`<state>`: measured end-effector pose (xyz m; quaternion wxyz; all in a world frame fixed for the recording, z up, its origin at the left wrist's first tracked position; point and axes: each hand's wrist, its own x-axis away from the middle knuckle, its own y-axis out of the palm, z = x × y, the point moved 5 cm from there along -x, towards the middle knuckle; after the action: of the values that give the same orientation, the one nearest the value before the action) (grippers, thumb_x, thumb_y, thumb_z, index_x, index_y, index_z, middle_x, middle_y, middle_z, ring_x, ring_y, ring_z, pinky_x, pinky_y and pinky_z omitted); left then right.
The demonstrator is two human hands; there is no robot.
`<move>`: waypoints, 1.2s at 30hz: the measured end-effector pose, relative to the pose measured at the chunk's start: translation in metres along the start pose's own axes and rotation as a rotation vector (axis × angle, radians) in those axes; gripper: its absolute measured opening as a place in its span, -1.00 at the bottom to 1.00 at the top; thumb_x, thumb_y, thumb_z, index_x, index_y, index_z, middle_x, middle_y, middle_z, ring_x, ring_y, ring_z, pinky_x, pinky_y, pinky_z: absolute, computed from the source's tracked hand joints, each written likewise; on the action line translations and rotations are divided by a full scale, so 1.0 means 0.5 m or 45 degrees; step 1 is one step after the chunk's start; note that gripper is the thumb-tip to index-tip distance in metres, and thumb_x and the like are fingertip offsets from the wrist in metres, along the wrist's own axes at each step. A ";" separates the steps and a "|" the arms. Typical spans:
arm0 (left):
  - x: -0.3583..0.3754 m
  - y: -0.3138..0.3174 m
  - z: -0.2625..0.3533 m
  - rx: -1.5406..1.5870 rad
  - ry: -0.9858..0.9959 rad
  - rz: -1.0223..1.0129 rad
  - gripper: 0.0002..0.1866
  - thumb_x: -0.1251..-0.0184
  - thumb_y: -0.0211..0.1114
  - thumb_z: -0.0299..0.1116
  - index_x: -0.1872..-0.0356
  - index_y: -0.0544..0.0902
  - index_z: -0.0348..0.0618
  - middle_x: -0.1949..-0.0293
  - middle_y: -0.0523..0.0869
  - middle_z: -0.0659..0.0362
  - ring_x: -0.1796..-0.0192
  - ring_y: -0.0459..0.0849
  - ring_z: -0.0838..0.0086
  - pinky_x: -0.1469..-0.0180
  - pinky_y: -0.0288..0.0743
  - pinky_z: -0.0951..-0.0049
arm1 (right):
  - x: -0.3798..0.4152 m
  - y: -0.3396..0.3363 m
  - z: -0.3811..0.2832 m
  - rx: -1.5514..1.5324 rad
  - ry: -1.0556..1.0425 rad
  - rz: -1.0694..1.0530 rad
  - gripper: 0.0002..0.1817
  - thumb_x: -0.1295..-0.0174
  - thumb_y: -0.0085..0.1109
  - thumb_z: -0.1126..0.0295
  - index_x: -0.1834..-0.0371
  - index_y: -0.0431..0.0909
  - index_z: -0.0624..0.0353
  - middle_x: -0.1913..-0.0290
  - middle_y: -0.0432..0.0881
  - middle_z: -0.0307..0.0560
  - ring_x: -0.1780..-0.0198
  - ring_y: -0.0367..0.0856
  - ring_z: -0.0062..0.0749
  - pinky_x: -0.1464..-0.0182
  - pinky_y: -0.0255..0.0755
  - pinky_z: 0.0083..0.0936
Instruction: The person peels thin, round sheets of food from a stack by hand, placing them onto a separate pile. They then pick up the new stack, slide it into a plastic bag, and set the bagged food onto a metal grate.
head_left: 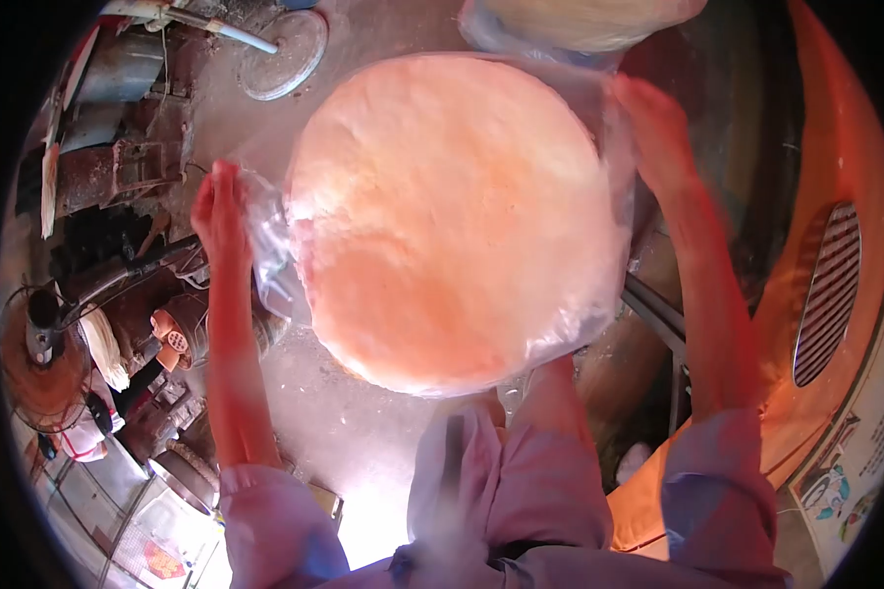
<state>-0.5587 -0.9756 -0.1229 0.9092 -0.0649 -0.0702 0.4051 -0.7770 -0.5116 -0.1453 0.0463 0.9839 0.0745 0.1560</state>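
A large, round, pale slab that looks like flatbread or dough lies inside a clear plastic bag in front of me. My left hand is closed on a gathered edge of the bag at the left. At the upper right, my right hand pinches the bag's other side, slightly blurred. The slab is between my hands, above my legs and the floor. What supports it underneath is hidden.
A similar pale round piece in plastic is at the top. A round metal base with a pole stands upper left. A fan and cluttered equipment line the left. An orange panel with a vent grille curves along the right.
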 end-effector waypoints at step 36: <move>0.693 0.322 0.045 -1.468 0.602 -0.475 -0.36 -0.34 0.08 -0.06 -0.38 0.33 -0.15 -0.40 0.22 -0.27 -0.43 0.14 -0.21 -0.41 -0.07 -0.21 | 0.476 -0.772 -0.061 -1.207 -0.032 0.640 -0.70 -0.29 0.24 0.25 0.05 0.54 0.23 0.02 0.63 0.01 0.00 0.62 -0.14 0.01 0.60 -0.40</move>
<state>-0.4506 -0.6091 -0.1033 0.7746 -0.6166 -0.0843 0.1125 -0.6138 -0.0914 -0.0894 0.4477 0.8443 -0.2425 0.1672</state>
